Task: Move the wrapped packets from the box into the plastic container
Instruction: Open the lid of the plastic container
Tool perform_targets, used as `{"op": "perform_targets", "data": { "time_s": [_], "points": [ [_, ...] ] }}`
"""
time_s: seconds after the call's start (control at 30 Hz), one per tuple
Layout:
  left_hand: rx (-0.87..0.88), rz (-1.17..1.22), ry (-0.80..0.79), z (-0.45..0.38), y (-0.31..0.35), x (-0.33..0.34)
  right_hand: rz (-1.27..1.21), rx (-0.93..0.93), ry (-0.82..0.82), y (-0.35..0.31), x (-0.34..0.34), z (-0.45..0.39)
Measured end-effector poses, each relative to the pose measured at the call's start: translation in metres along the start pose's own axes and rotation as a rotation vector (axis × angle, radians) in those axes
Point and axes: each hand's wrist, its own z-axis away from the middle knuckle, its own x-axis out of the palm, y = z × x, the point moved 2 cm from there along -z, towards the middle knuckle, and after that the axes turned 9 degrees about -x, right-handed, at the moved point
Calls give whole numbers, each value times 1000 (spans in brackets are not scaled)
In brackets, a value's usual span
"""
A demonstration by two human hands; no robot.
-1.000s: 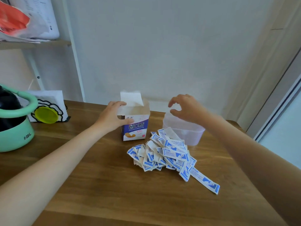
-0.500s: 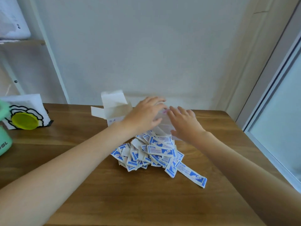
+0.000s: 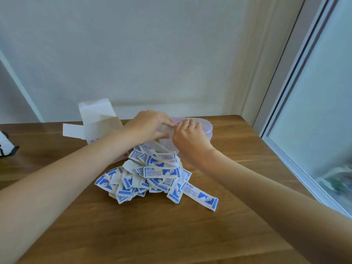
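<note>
Translucent oval plastic container (image 3: 206, 128): left hand (image 3: 147, 127) and right hand (image 3: 187, 137) both grip its lid edge. Blue-white paper packets (image 3: 152, 174) heaped below on wooden table (image 3: 152, 235); opened cardboard box (image 3: 99, 122) left.

Wrapped packets (image 3: 152, 174), white and blue, heaped at the centre of the frame: three printed Chinese characters, "创口贴", legible on the topmost one and on the long strip at lower right. Box (image 3: 99, 124), upper left of the heap: blue lettering, mostly hidden, unreadable.
</note>
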Motion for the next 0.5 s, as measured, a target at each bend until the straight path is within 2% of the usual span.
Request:
{"op": "perform_targets", "data": {
  "time_s": [0.1,0.17,0.23,0.3,0.4,0.5],
  "points": [
    [-1,23,8,2,0,1,43,-35,-127,2,-14,6],
    [-4,40,20,2,-1,1,-36,-139,-162,5,-25,8],
    [-7,73,33,2,-1,3,-161,-201,-81,10,-30,7],
    [-5,96,23,5,-1,5,-217,-202,-65,14,-34,8],
    [-106,149,-91,9,-7,9,-333,-184,-106,26,-33,4],
    [-264,428,-207,11,-18,14,-419,-236,-149,45,-38,1]
  ]
}}
